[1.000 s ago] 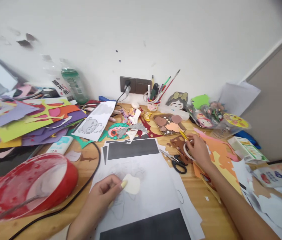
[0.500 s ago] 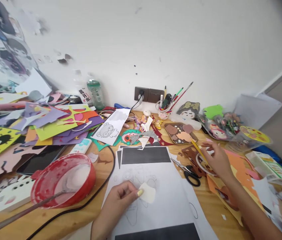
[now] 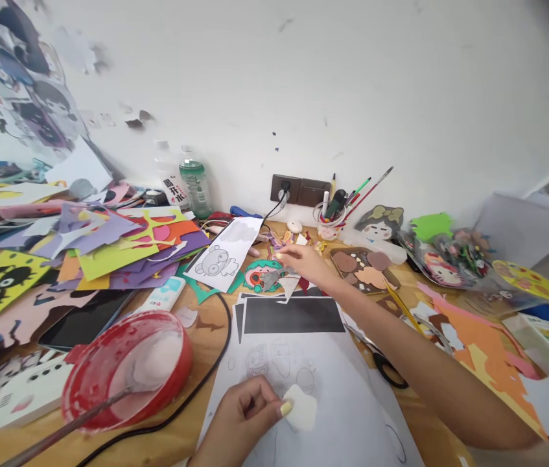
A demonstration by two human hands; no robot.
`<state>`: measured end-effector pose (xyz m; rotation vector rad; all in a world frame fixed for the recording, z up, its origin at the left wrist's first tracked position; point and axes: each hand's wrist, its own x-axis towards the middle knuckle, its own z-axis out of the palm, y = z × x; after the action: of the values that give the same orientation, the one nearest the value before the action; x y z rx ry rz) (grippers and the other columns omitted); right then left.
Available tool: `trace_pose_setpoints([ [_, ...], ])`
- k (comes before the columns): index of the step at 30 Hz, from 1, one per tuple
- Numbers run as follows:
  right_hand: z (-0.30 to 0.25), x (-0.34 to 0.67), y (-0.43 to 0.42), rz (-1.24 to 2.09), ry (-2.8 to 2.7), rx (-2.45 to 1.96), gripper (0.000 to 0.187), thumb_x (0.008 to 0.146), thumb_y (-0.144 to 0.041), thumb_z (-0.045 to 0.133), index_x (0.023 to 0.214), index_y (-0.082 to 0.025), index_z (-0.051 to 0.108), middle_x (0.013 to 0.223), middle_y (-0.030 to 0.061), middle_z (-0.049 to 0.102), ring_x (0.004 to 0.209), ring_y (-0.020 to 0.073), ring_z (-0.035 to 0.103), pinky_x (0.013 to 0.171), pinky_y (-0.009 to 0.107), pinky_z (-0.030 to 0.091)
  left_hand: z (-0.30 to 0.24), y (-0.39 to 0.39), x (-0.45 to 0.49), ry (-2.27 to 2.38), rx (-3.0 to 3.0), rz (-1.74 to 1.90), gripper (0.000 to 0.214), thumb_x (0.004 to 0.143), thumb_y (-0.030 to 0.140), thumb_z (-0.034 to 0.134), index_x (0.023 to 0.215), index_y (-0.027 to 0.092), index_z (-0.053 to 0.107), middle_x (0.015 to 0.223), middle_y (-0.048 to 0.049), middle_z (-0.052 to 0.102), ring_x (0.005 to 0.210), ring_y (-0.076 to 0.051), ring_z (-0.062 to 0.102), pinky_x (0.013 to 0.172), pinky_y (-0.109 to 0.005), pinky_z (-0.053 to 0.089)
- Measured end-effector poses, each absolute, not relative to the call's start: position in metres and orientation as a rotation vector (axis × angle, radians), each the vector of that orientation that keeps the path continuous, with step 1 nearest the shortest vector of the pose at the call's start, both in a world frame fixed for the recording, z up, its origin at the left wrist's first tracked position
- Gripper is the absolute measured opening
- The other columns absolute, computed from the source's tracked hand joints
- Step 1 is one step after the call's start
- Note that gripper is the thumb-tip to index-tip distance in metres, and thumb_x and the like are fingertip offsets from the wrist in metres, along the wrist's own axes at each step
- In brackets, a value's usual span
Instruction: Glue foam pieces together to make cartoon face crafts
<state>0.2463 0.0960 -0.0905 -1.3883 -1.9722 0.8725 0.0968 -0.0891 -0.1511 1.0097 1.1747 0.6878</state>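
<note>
My left hand (image 3: 249, 415) pinches a small cream paper piece (image 3: 301, 407) between thumb and fingers, just above a white sheet (image 3: 337, 395) with faint pencil drawings and black bands. My right hand (image 3: 306, 263) reaches across to the middle of the desk, fingertips pinched together at the green, red and grey paper cutout (image 3: 262, 277). Whether anything is between those fingertips I cannot make out. A yellow pencil (image 3: 403, 306) lies at the right, by a roll of tape (image 3: 442, 334). Black-handled scissors (image 3: 388, 371) are partly hidden under my right forearm.
A red bowl (image 3: 77, 389) with pinkish paste and a long-handled spoon stands at the left, beside a black cable (image 3: 206, 370). Coloured paper scraps (image 3: 109, 253) pile up behind it. A bear drawing (image 3: 235, 250), bottles (image 3: 195, 185) and a pen cup (image 3: 330, 227) stand further back.
My right hand has let go of the yellow pencil and moved left to the cutouts at the middle. My left hand still holds the cream piece. The view has shifted slightly.
</note>
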Motion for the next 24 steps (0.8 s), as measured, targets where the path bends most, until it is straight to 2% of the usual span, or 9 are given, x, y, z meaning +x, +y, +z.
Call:
trace_pose_setpoints([
  [5, -0.103, 0.188, 0.135, 1.266, -1.826, -1.331, 0.017, 0.072, -0.018, 0.054, 0.083, -0.020, 0.067, 0.084, 0.0015, 0.066, 0.067, 0.0112, 0.058, 0.059, 0.023, 0.043, -0.153, -0.088, 0.096, 1.163, 1.024, 0.653, 0.050, 0.057, 0.063, 0.061, 0.055, 0.017, 0.043, 0.049, 0.0075, 0.023, 0.051, -0.008, 0.020, 0.052, -0.024, 0.014],
  [10, -0.105, 0.177, 0.147, 1.426, -1.623, -1.284, 0.015, 0.070, -0.015, 0.055, 0.080, -0.016, 0.067, 0.078, 0.0038, 0.065, 0.061, 0.0094, 0.054, 0.058, 0.023, 0.042, -0.156, -0.088, 0.095, 1.162, 1.037, 0.627, 0.051, 0.057, 0.065, 0.059, 0.056, 0.017, 0.043, 0.050, 0.0074, 0.023, 0.051, -0.008, 0.019, 0.053, -0.025, 0.014],
  [14, -0.083, 0.195, 0.154, 1.515, -1.533, -1.117, 0.013, 0.070, -0.018, 0.057, 0.078, -0.014, 0.067, 0.083, 0.0043, 0.064, 0.069, 0.0094, 0.054, 0.063, 0.022, 0.042, -0.157, -0.088, 0.094, 1.165, 1.047, 0.603, 0.051, 0.057, 0.066, 0.058, 0.057, 0.017, 0.044, 0.052, 0.0062, 0.026, 0.053, -0.009, 0.022, 0.054, -0.025, 0.016],
  [18, -0.057, 0.205, 0.162, 1.605, -1.457, -0.907, 0.021, 0.077, -0.027, 0.050, 0.091, -0.019, 0.064, 0.093, 0.0021, 0.063, 0.079, 0.0104, 0.055, 0.061, 0.020, 0.043, -0.160, -0.086, 0.093, 1.156, 1.064, 0.570, 0.050, 0.059, 0.065, 0.057, 0.058, 0.017, 0.044, 0.054, 0.0054, 0.028, 0.055, -0.009, 0.024, 0.055, -0.024, 0.018],
  [21, -0.052, 0.194, 0.165, 1.684, -1.378, -0.703, 0.027, 0.078, -0.020, 0.046, 0.100, -0.025, 0.060, 0.104, -0.0023, 0.059, 0.086, 0.0093, 0.055, 0.057, 0.017, 0.042, -0.162, -0.085, 0.092, 1.154, 1.080, 0.557, 0.050, 0.060, 0.065, 0.057, 0.058, 0.017, 0.044, 0.054, 0.0052, 0.028, 0.055, -0.009, 0.025, 0.055, -0.024, 0.018],
  [24, -0.056, 0.174, 0.167, 1.794, -1.331, -0.559, 0.033, 0.076, -0.012, 0.043, 0.104, -0.023, 0.057, 0.108, -0.0021, 0.057, 0.089, 0.0094, 0.056, 0.054, 0.015, 0.040, -0.161, -0.086, 0.092, 1.160, 1.074, 0.573, 0.049, 0.060, 0.065, 0.057, 0.057, 0.017, 0.044, 0.054, 0.0051, 0.028, 0.056, -0.010, 0.025, 0.055, -0.025, 0.018],
])
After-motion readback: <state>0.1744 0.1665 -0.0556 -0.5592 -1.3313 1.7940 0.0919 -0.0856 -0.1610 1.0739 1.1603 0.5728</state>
